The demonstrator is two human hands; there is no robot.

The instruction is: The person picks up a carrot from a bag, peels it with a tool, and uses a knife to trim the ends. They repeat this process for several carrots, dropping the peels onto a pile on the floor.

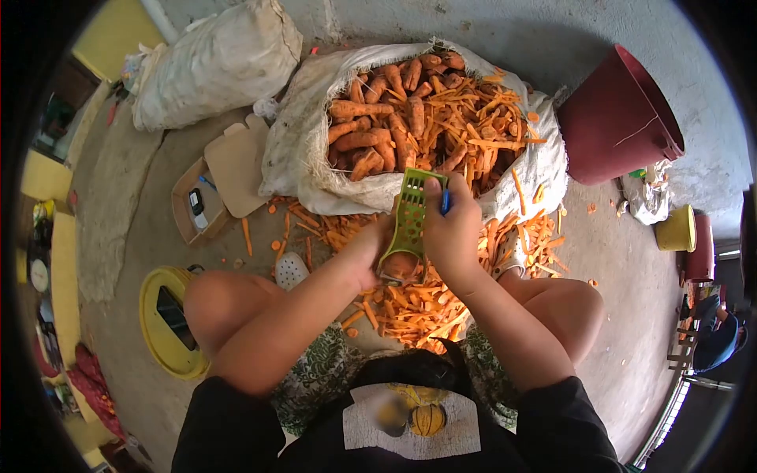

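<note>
Between my two hands is a lime-green plastic grater (pixel 412 213) with slots at the top and round holes lower down. My right hand (pixel 457 232) is closed on its right side, thumb over its upper part; a small blue piece (pixel 446 202) shows by the fingers. A carrot's orange end (pixel 400 266) appears at the grater's lower edge. My left hand (pixel 372 251) is closed around the carrot from the left, its fingers mostly hidden behind the grater. Below, a heap of carrot strips (pixel 418 311) covers the floor between my legs.
Ahead lies an open white sack (pixel 303 150) with whole carrots (pixel 371 142) and cut strips (pixel 489 118). A full sack (pixel 217 67) and an open cardboard box (pixel 185 209) are left. A dark red bucket (pixel 587 130) leans right; a yellow lidded bucket (pixel 150 315) stands beside my left knee.
</note>
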